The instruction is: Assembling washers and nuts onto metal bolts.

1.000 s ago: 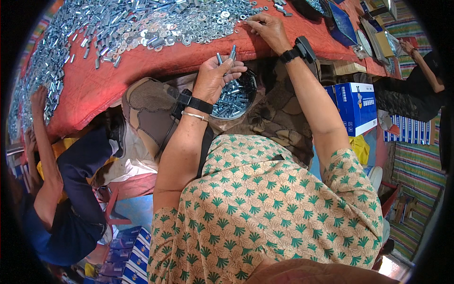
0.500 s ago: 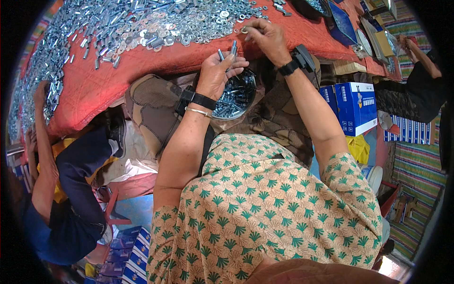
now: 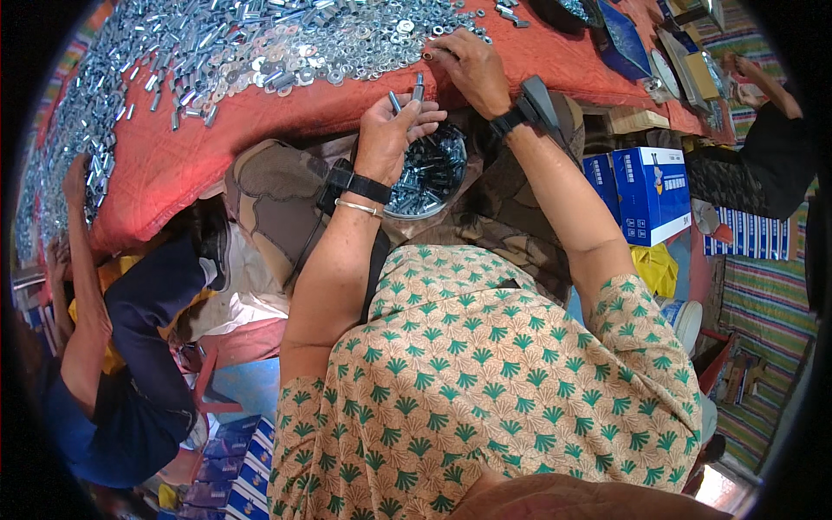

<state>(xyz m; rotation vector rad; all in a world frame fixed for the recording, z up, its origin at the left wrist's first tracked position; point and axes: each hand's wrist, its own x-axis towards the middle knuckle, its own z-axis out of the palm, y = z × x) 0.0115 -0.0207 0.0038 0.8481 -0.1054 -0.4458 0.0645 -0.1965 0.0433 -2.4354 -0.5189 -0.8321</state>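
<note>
My left hand is closed round two silvery metal bolts, whose ends stick up past the thumb, while its other fingers are loosely curled. It is above a round bowl filled with dark, shiny metal bolts. My right hand reaches over the table's near edge, thumb and forefinger pinched on a small washer. Close to those fingertips begins a spread of loose flat washers on the red cloth.
Metal sleeves lie heaped across the far left of the table. A blue tray and dark pan stand at the back right. Blue-and-white boxes are stacked to my right. Co-workers sit at left and right.
My right hand has moved slightly left and toward the washers with its fingers still pinched. My left hand has shifted slightly left, still holding the bolts.
</note>
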